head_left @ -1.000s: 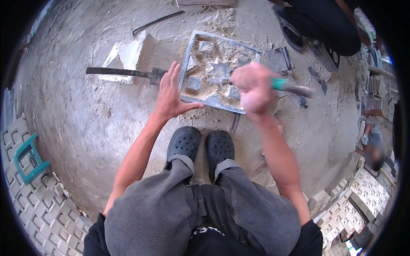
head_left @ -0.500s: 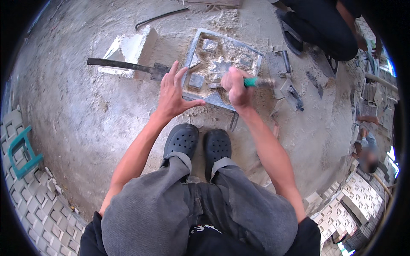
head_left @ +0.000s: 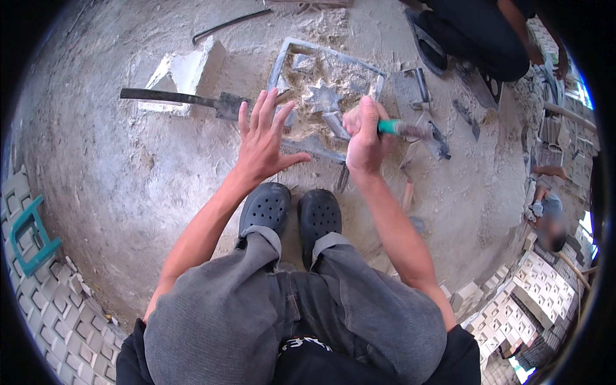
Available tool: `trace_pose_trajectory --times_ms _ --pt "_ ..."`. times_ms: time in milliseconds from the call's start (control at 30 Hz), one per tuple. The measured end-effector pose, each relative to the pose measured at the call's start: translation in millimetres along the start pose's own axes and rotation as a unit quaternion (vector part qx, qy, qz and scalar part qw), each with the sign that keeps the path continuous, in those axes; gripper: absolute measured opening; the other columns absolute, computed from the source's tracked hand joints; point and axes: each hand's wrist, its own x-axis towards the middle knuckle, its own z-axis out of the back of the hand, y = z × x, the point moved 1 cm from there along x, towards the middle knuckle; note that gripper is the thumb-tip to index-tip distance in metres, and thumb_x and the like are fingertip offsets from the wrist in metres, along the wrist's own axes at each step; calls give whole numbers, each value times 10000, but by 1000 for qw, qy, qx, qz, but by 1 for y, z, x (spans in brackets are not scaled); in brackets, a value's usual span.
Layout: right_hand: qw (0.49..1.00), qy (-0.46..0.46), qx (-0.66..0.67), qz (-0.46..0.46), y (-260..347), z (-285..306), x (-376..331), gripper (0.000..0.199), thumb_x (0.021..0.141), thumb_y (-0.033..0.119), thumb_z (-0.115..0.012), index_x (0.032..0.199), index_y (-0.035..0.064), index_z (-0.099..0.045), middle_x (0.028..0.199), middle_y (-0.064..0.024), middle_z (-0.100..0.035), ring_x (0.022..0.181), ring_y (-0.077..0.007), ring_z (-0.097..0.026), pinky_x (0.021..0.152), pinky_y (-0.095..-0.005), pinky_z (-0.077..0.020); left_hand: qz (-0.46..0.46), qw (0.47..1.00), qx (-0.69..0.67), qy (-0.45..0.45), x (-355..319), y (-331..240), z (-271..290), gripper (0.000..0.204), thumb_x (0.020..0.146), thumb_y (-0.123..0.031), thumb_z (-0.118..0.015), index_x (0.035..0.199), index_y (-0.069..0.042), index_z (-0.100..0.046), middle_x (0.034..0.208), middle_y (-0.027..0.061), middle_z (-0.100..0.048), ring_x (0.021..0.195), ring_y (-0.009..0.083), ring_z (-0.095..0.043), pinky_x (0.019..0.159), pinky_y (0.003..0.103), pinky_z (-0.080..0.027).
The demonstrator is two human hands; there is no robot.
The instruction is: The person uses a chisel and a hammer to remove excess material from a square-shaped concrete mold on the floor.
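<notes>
My left hand (head_left: pixel 260 141) is open, fingers spread, at the lower left of a square metal mould (head_left: pixel 278 64). Nothing is in it. Inside the mould are a grey star (head_left: pixel 324 97) and raised blocks, with pale sandy powder around them. My right hand (head_left: pixel 367 138) is closed round a green-handled tool (head_left: pixel 389 126) over the mould's lower right. The tool's brownish right end is blurred. A flat grey piece shows left of the fist; I cannot tell whether it belongs to the tool. Beside my left fingers lies a long dark-handled flat blade (head_left: pixel 168 96).
A broken white block (head_left: pixel 176 72) lies under the blade's handle. Behind it is a bent dark rod (head_left: pixel 231 25). Trowels (head_left: pixel 420 85) and scraps lie right of the mould. Another person (head_left: pixel 478 38) crouches at upper right. A green plastic frame (head_left: pixel 33 236) rests on stacked tiles at left.
My right hand has moved right and slightly nearer with the green-handled tool, uncovering more of the star. My left hand stays spread. The whole view has shifted slightly.
</notes>
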Motion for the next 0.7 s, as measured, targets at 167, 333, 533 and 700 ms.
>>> trace_pose_trajectory --times_ms 167,333,533,700 --pt "963 268 25 21 18 2 33 298 918 153 -577 646 35 -553 642 -35 -555 594 -131 -534 579 -276 -431 -21 999 40 28 8 -6 3 1115 601 -671 -781 1478 -149 -332 1578 160 -183 1474 353 -145 1182 553 -54" --pt "949 304 -21 -83 11 9 35 311 906 152 -607 635 0 -589 548 12 -492 497 -82 -429 456 -266 -309 -23 998 47 29 12 -5 -13 1154 564 -661 -798 1477 -137 -325 1552 149 -252 1467 314 -183 1178 548 -106" --pt "976 211 41 16 89 -15 26 459 959 176 -489 537 100 -327 499 30 -347 418 -82 -269 417 -294 -222 -7 998 69 11 9 2 -16 1206 526 -651 -816 1480 -112 -311 1550 133 -271 1451 299 -232 1172 524 -166" --pt "986 165 4 -34 -6 12 21 462 971 169 -468 531 112 -339 461 24 -315 397 -86 -247 415 -297 -223 -28 997 68 20 13 -6 -19 1249 533 -691 -789 1495 -81 -276 1567 135 -243 1470 300 -194 1189 502 -131"
